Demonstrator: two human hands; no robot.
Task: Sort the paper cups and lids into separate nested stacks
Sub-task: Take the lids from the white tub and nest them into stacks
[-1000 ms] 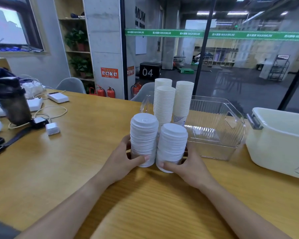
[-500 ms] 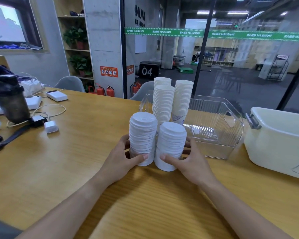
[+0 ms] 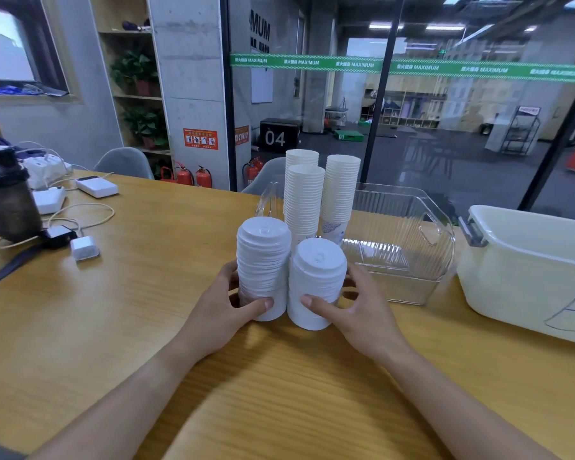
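The left hand (image 3: pixel 223 308) curls around the base of the left lid stack (image 3: pixel 263 267), thumb on its near face; the right hand (image 3: pixel 356 310) grips the right lid stack (image 3: pixel 317 282) likewise. The two stacks stand upright and touching on the wooden table (image 3: pixel 130 293), between the hands. Just behind them rise three nested cup stacks (image 3: pixel 304 200), of which the rearmost is largely hidden. The fingers behind the lid stacks are mostly out of sight. A clear plastic bin (image 3: pixel 409 240) sits beside the cups; a white tub (image 3: pixel 525 270), cut off at the right edge, lies beyond it. Chargers and cables (image 3: pixel 80 224) occupy the table's left. A glass partition (image 3: pixel 445 111) with a green band backs the room.
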